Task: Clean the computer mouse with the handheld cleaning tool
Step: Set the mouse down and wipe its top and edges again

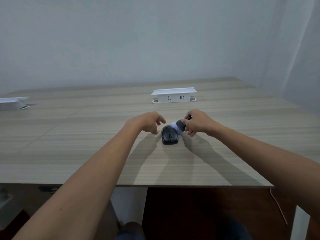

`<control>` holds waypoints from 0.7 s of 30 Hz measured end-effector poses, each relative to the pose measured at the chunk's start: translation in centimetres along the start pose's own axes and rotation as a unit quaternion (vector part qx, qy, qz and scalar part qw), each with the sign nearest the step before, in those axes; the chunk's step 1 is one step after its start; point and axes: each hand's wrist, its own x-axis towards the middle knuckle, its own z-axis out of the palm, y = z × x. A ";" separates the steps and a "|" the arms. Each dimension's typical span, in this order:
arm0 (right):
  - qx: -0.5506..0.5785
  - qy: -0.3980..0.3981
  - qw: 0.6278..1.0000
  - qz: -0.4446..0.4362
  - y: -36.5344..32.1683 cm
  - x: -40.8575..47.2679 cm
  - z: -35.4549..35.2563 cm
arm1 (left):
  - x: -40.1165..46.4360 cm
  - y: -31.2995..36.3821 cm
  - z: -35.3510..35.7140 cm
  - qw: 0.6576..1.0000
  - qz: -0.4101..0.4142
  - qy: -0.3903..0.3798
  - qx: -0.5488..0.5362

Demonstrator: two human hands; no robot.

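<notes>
A black computer mouse (169, 135) lies on the wooden table (86, 144), its scroll wheel facing me. My right hand (197, 122) grips a handheld cleaning tool (178, 127) with a white rounded body and a grey band. The tool's white end rests against the mouse's far right edge. My left hand (149, 122) hovers just left of the mouse with fingers spread and curled downward, holding nothing. Whether its fingertips touch the mouse is unclear.
A white pop-up socket box (174, 95) stands on the table behind the mouse. A second white box (13, 103) sits at the far left edge. The table's near edge runs across the lower view, with dark floor below.
</notes>
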 end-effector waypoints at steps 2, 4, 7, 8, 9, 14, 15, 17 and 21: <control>-0.012 0.003 1.000 -0.003 -0.1 -0.1 -0.4 | 0.4 -0.2 0.2 0.999 0.029 -0.018 0.000; -0.018 0.006 1.000 -0.003 -0.2 -0.2 -0.8 | 0.8 -0.5 0.3 0.998 0.049 -0.041 -0.007; -0.019 0.014 1.000 -0.001 0.0 -0.2 -1.4 | 1.0 -0.4 0.2 0.995 0.064 -0.073 0.006; -0.019 0.017 1.000 0.000 0.1 -0.3 -1.5 | 1.0 -0.4 0.2 0.995 0.069 -0.076 0.006; -0.019 0.020 1.000 0.000 0.2 -0.3 -1.6 | 0.9 -0.4 0.2 0.994 0.073 -0.076 0.004; -0.012 0.029 0.999 -0.009 0.2 -0.6 -2.1 | 0.2 0.1 0.4 0.995 0.091 -0.031 0.029; -0.013 0.031 0.999 -0.013 0.2 -0.7 -2.1 | 0.2 0.1 0.5 0.995 0.095 -0.023 0.032; -0.016 0.030 0.999 -0.020 0.2 -0.8 -2.0 | 0.2 0.1 0.7 0.994 0.100 -0.009 0.034; -0.028 0.013 0.999 -0.039 0.2 -1.1 -1.9 | 0.5 0.1 1.2 0.993 0.108 0.021 0.038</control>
